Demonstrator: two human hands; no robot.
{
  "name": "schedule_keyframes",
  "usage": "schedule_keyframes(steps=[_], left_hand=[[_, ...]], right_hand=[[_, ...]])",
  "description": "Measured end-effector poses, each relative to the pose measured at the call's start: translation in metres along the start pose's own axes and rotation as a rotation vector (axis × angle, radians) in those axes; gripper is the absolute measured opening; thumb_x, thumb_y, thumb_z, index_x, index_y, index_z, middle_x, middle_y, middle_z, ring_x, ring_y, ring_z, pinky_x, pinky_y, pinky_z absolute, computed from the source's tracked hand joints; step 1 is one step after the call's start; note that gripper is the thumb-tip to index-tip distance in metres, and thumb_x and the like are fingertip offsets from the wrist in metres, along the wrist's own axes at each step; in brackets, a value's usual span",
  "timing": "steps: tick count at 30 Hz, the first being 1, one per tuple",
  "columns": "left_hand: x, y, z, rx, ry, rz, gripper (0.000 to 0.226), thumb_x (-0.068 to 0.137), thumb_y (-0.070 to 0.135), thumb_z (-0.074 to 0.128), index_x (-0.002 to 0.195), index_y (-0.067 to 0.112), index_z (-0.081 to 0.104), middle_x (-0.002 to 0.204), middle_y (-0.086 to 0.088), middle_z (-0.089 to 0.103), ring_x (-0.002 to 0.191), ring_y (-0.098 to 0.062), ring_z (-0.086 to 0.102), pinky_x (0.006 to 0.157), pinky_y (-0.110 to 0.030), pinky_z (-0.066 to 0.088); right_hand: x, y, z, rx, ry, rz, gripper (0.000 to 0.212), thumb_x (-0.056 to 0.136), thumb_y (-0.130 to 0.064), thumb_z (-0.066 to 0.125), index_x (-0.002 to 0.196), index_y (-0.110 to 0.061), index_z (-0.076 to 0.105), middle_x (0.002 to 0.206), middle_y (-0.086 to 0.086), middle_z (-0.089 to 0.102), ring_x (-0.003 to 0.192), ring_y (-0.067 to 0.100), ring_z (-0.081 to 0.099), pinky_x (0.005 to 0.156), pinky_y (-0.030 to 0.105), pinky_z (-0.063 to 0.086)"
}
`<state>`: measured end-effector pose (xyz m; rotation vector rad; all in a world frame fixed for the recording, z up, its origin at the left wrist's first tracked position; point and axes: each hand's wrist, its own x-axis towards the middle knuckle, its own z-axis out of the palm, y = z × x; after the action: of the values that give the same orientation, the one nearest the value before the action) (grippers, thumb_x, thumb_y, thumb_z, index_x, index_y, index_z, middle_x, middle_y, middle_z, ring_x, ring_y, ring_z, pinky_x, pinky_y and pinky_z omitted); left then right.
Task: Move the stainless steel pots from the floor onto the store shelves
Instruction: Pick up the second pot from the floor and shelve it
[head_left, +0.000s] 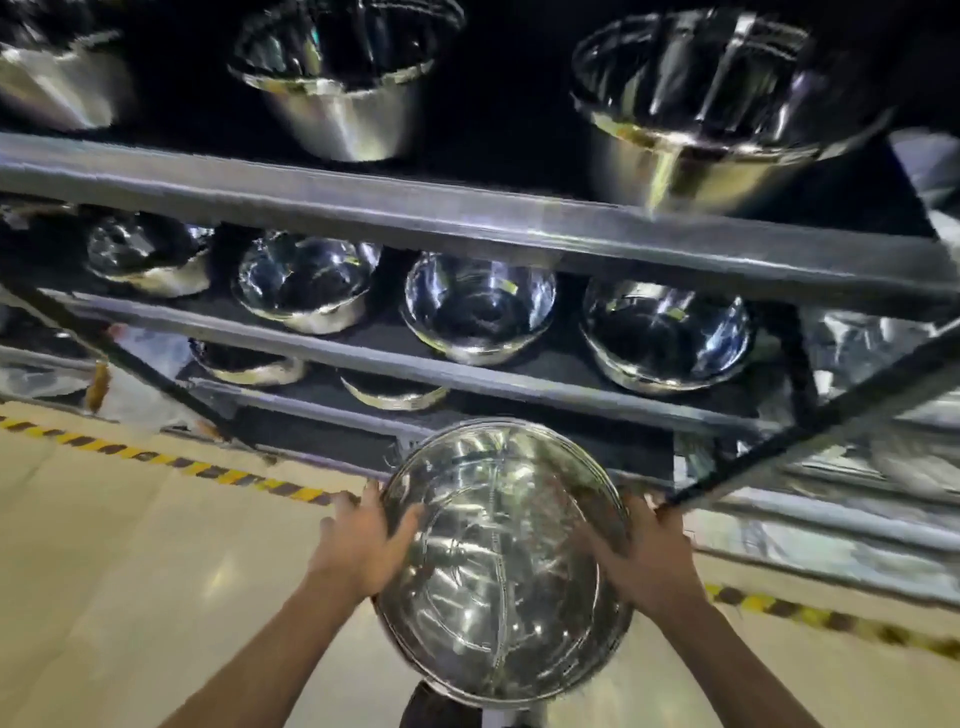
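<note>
Glossy beige floor (130, 571), hazard-striped tape (171, 462)

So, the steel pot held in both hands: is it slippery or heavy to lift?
Probably slippery: the pot is polished, and the left hand and right hand grip only its rim. Likely light, being empty. It looks stiff, with no visible flexing.

The bottom shelf (322, 441) lies bare straight ahead; the shelf board (467, 374) above, carrying bowls (395, 389), limits headroom.
</note>
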<state>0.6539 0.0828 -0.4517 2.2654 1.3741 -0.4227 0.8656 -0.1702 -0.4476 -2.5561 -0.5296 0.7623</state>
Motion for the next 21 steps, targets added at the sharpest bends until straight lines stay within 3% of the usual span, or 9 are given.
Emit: schedule_keyframes(steps=[3, 6, 9, 13, 17, 21], left_hand=[[0.048, 0.017, 0.017, 0.026, -0.054, 0.048, 0.1, 0.082, 0.082, 0.027, 0.151, 0.01, 0.023, 0.144, -0.028, 0.036, 0.13, -0.048, 0.039, 0.107, -0.053, 0.034], [0.101, 0.036, 0.038, 0.06, -0.078, 0.069, 0.11, 0.08, 0.086, 0.023, 0.156, 0.007, 0.013, 0.151, -0.029, 0.027, 0.134, -0.05, 0.036, 0.108, -0.054, 0.035], [0.147, 0.052, 0.066, 0.107, -0.07, 0.107, 0.104, 0.084, 0.081, 0.023, 0.156, 0.007, 0.012, 0.151, -0.027, 0.026, 0.134, -0.051, 0.035, 0.107, -0.054, 0.034], [0.198, 0.079, 0.1, 0.131, -0.064, 0.146, 0.1, 0.088, 0.076, 0.028, 0.157, 0.007, 0.009, 0.156, -0.028, 0.019, 0.138, -0.052, 0.027, 0.111, -0.056, 0.028], [0.226, 0.095, 0.123, 0.111, -0.043, 0.204, 0.098, 0.09, 0.075, 0.032, 0.156, 0.006, 0.011, 0.152, -0.03, 0.023, 0.134, -0.054, 0.032, 0.108, -0.057, 0.03], [0.251, 0.114, 0.134, 0.093, -0.064, 0.225, 0.091, 0.088, 0.077, 0.033, 0.15, 0.011, 0.021, 0.146, -0.026, 0.029, 0.13, -0.054, 0.034, 0.103, -0.06, 0.035]], right_hand=[[0.027, 0.014, 0.012, -0.025, -0.005, 0.099, 0.111, 0.058, -0.101, 0.027, 0.144, -0.032, 0.039, 0.14, 0.027, 0.043, 0.134, 0.047, 0.035, 0.11, 0.056, 0.034], [0.068, 0.034, 0.034, 0.001, 0.044, 0.124, 0.096, 0.067, -0.095, 0.038, 0.139, -0.031, 0.045, 0.136, 0.023, 0.051, 0.133, 0.046, 0.037, 0.11, 0.057, 0.034], [0.111, 0.055, 0.058, -0.009, 0.086, 0.146, 0.088, 0.069, -0.093, 0.042, 0.133, -0.033, 0.048, 0.125, 0.017, 0.06, 0.127, 0.044, 0.04, 0.104, 0.054, 0.039], [0.157, 0.075, 0.074, 0.012, 0.153, 0.254, 0.105, 0.053, -0.103, 0.034, 0.13, -0.031, 0.046, 0.12, 0.019, 0.047, 0.114, 0.045, 0.048, 0.095, 0.048, 0.046], [0.189, 0.093, 0.083, -0.002, 0.172, 0.257, 0.097, 0.054, -0.099, 0.042, 0.131, -0.04, 0.036, 0.127, 0.023, 0.044, 0.118, 0.048, 0.048, 0.096, 0.05, 0.046], [0.221, 0.111, 0.084, -0.035, 0.171, 0.258, 0.093, 0.062, -0.094, 0.045, 0.138, -0.041, 0.039, 0.128, 0.023, 0.044, 0.122, 0.05, 0.043, 0.103, 0.053, 0.041]])
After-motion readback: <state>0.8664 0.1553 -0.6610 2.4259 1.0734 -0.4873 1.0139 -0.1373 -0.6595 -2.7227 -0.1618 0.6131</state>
